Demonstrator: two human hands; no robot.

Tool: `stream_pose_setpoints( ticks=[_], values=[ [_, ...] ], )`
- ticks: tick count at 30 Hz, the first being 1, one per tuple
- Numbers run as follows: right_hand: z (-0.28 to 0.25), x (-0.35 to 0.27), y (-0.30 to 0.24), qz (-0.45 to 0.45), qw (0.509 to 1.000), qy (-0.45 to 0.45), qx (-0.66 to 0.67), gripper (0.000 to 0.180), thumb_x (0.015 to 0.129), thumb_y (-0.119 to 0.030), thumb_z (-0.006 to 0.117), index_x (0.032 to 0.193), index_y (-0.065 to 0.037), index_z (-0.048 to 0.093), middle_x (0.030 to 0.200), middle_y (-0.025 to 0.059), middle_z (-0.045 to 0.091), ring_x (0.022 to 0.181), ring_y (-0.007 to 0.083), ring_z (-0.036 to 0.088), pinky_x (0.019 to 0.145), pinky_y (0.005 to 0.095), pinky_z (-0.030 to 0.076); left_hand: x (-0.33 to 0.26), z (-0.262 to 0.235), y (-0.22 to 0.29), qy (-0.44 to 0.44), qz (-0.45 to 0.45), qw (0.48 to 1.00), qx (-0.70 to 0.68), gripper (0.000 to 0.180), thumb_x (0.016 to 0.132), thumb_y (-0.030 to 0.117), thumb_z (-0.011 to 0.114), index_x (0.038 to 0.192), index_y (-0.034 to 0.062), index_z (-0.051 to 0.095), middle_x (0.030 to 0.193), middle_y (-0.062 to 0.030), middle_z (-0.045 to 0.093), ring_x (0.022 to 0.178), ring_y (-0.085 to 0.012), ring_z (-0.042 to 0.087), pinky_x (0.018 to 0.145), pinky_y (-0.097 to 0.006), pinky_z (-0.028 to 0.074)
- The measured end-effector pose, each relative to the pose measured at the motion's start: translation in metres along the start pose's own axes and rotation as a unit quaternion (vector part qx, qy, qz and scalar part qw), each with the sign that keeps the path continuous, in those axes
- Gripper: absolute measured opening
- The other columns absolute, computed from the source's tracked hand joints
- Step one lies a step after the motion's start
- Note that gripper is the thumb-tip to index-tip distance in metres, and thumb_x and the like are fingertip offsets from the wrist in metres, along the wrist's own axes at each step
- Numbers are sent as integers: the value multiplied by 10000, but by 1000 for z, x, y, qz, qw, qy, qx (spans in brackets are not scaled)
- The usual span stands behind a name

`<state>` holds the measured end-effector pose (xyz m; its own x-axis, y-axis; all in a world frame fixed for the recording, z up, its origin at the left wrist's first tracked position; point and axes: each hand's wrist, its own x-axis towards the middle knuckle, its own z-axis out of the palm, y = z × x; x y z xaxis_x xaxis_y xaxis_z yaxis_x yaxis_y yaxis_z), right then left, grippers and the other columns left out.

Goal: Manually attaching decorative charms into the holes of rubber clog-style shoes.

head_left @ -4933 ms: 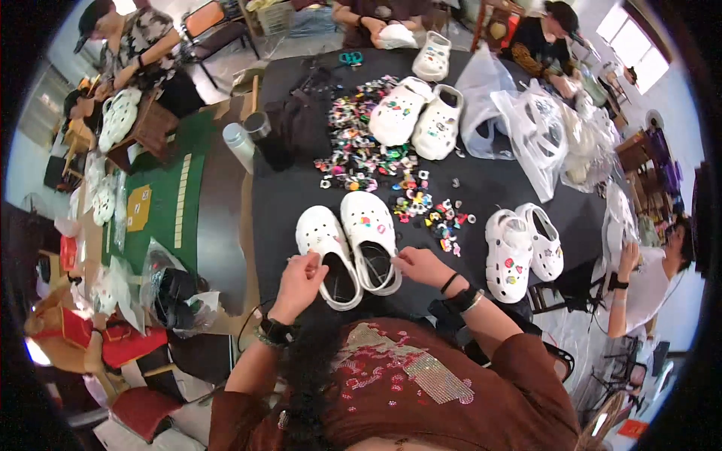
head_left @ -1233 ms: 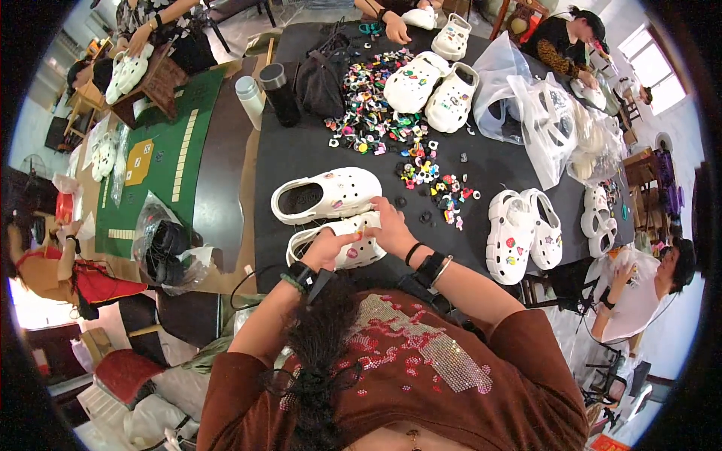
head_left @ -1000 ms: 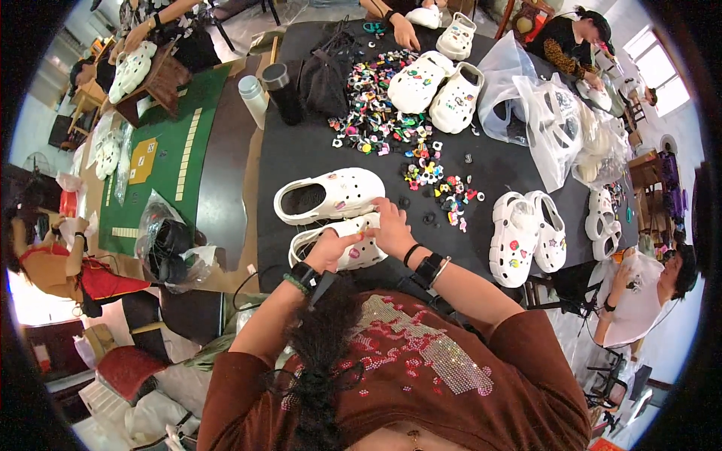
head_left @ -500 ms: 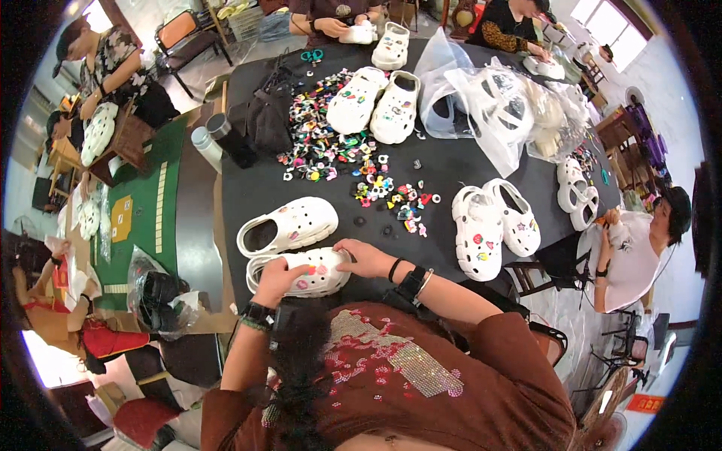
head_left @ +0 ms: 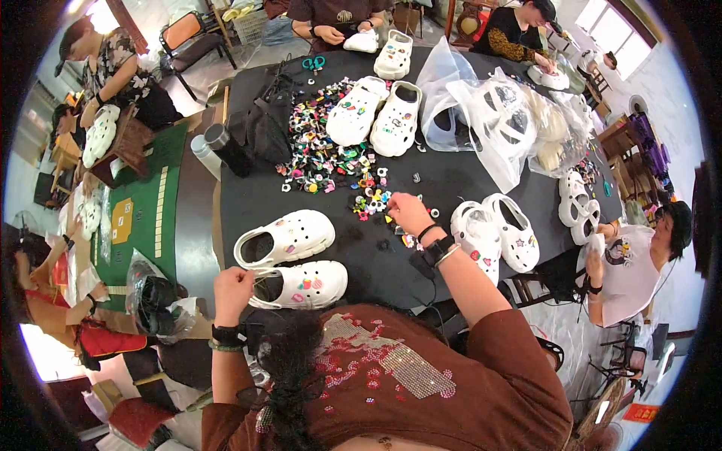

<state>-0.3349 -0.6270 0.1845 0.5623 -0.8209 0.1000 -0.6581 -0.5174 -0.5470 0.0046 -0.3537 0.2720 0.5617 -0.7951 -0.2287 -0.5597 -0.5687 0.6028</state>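
Observation:
My left hand point(head_left: 233, 294) is closed at the heel end of the nearer white clog point(head_left: 329, 284), fingertips pinched on its rim. That clog carries a few pink and red charms on its upper. Just behind it lies its white mate point(head_left: 312, 229), also with small charms. Further right, my right hand point(head_left: 412, 215) reaches over a small cluster of colourful shoe charms point(head_left: 368, 203). Its fingers are drawn together at the charms, and whatever lies between them is hidden. Part of the cluster is covered by this hand.
A large charm heap point(head_left: 308, 135) lies behind, beside a decorated clog pair point(head_left: 395, 120). Another pair point(head_left: 511, 233) stands right of my right hand. Plastic-bagged clogs point(head_left: 504, 120), a black bag point(head_left: 267, 113) and a dark bottle point(head_left: 229, 150) occupy the table; co-workers sit around it.
Both hands have left the upper of the nearer clog. My left hand moved left to its heel; my right moved right and away to the charms. The clog now sits slightly nearer me.

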Motion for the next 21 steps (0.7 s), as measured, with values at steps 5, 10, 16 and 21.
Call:
stream_pose_setpoints(
  ticks=[5, 10, 16, 21],
  values=[
    [1, 29, 13, 43, 992, -86, -86, 244, 747, -151, 701, 929, -61, 566, 926, 137, 611, 941, 344, 588, 789, 450, 483, -2, -19, 4, 114, -31, 977, 176, 263, 815, 177, 660, 1016, 19, 597, 859, -181, 636, 805, -376, 607, 706, -439, 476],
    [11, 41, 13, 58, 984, -108, -131, 460, 651, -240, 813, 984, -60, 552, 914, 131, 625, 966, 331, 601, 801, 442, 492, -1, -11, 42, 235, 122, 933, 243, 344, 776, 38, 630, 1107, -11, 551, 1161, -212, 546, 1087, -409, 504, 901, -432, 434],
    [12, 49, 30, 56, 986, -150, -44, 385, 599, -203, 837, 807, -48, 553, 883, 136, 633, 881, 337, 607, 742, 425, 485, 21, 27, 39, 78, 271, 953, 110, 378, 773, -38, 545, 1151, -28, 542, 1170, -211, 559, 1159, -360, 504, 951, -424, 425],
    [6, 45, 32, 38, 989, -133, -42, 326, 611, -166, 811, 780, -40, 562, 780, 153, 623, 815, 355, 613, 705, 439, 492, 49, 51, 23, -11, 25, 987, -160, 303, 890, 132, 543, 1129, -49, 581, 1035, -140, 646, 989, -239, 600, 897, -320, 441]
  ],
)
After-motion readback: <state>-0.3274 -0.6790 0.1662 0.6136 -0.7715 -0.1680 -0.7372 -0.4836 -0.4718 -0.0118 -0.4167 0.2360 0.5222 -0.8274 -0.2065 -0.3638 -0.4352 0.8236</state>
